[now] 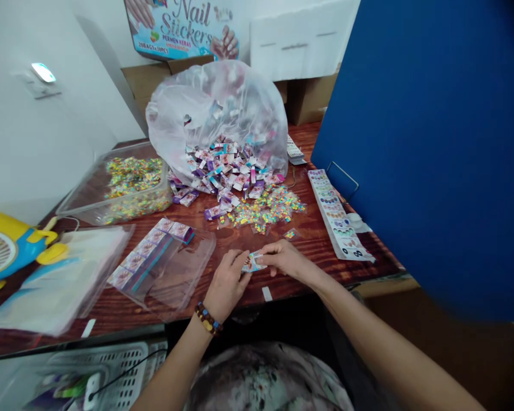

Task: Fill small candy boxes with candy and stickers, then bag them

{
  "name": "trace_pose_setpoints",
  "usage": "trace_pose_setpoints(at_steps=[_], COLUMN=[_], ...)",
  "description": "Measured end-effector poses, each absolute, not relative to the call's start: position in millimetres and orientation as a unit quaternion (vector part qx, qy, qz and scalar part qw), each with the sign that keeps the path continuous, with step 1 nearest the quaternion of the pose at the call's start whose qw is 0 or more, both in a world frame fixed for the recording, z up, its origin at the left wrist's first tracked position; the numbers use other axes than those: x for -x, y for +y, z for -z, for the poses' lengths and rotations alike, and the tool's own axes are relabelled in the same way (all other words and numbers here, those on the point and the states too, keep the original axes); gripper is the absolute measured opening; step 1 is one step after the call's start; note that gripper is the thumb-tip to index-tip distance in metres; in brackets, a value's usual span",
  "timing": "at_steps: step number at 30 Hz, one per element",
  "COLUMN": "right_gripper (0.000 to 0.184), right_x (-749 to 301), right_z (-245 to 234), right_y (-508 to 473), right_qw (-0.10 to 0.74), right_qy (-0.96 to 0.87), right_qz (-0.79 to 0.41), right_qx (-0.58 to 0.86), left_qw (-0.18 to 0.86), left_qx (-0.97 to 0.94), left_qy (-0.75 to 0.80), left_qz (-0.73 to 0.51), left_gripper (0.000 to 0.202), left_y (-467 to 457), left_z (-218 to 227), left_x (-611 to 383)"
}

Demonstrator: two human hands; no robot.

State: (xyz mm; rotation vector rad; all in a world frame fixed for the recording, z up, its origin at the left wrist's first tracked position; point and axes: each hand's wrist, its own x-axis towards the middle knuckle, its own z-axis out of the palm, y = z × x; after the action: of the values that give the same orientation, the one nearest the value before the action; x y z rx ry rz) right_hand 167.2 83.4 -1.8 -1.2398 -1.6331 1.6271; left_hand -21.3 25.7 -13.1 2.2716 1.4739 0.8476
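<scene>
A small printed box point(252, 262), light blue and white, is held between my two hands just above the table's front edge. My left hand point(228, 279), with a beaded bracelet at the wrist, grips its left end. The fingers of my right hand point(285, 258) pinch its right end. Just beyond them lies one small clear packet of coloured candies point(290, 234), with a heap of similar packets point(268, 208) behind it. To the left is a clear plastic bag point(182, 268) with a row of small boxes point(148, 246) along its far side.
A large translucent bag point(171, 123) spills many small boxes point(227, 165) at the back. At left stand a plastic tub point(83, 197) of candy packets, flat plastic bags point(55, 285) and a yellow-blue fan point(12, 248). Sticker sheets point(336, 217) lie right, beside a blue panel point(420, 142).
</scene>
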Motion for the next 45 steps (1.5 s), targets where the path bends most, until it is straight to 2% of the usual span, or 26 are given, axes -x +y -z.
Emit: trace_pose_setpoints(at_steps=[4, 9, 13, 18, 21, 27, 31, 35, 37, 40, 42, 45], right_gripper=[0.017, 0.017, 0.016, 0.01, 0.009, 0.011, 0.015, 0.023, 0.026, 0.024, 0.021, 0.015], right_x=[-168, -171, -163, -149, -147, -151, -149, -150, -152, -154, -156, -161], right_z=[3, 1, 7, 15, 15, 12, 15, 12, 8, 6, 8, 12], right_y=[79, 76, 72, 63, 60, 64, 58, 51, 49, 50, 54, 60], right_qw=[0.222, 0.276, 0.282, 0.347, 0.359, 0.387, 0.37, 0.304, 0.279, 0.288, 0.312, 0.339], right_qy=[-0.597, -0.534, -0.563, -0.559, -0.572, -0.502, -0.56, -0.673, -0.727, -0.76, -0.736, -0.653], right_qz=[-0.63, -0.672, -0.622, -0.539, -0.506, -0.587, -0.508, -0.4, -0.364, -0.329, -0.372, -0.51], right_qx=[0.444, 0.434, 0.465, 0.526, 0.536, 0.503, 0.54, 0.543, 0.51, 0.481, 0.473, 0.446], left_qw=[0.164, 0.17, 0.145, 0.117, 0.12, 0.125, 0.109, 0.116, 0.128, 0.169, 0.222, 0.349], left_qx=[-0.784, -0.78, -0.787, -0.791, -0.788, -0.78, -0.788, -0.777, -0.758, -0.736, -0.729, -0.701], left_qy=[0.519, 0.514, 0.519, 0.53, 0.53, 0.523, 0.52, 0.535, 0.549, 0.555, 0.541, 0.507], left_qz=[-0.298, -0.313, -0.3, -0.282, -0.288, -0.319, -0.311, -0.311, -0.328, -0.35, -0.357, -0.36], left_gripper=[0.043, 0.041, 0.043, 0.043, 0.044, 0.043, 0.043, 0.042, 0.041, 0.037, 0.034, 0.032], left_y=[26, 24, 23, 24, 24, 22, 23, 23, 23, 22, 22, 23], left_z=[19, 22, 24, 25, 26, 27, 29, 32, 33, 28, 22, 12], left_x=[22, 22, 22, 19, 18, 16, 14, 12, 11, 10, 12, 20])
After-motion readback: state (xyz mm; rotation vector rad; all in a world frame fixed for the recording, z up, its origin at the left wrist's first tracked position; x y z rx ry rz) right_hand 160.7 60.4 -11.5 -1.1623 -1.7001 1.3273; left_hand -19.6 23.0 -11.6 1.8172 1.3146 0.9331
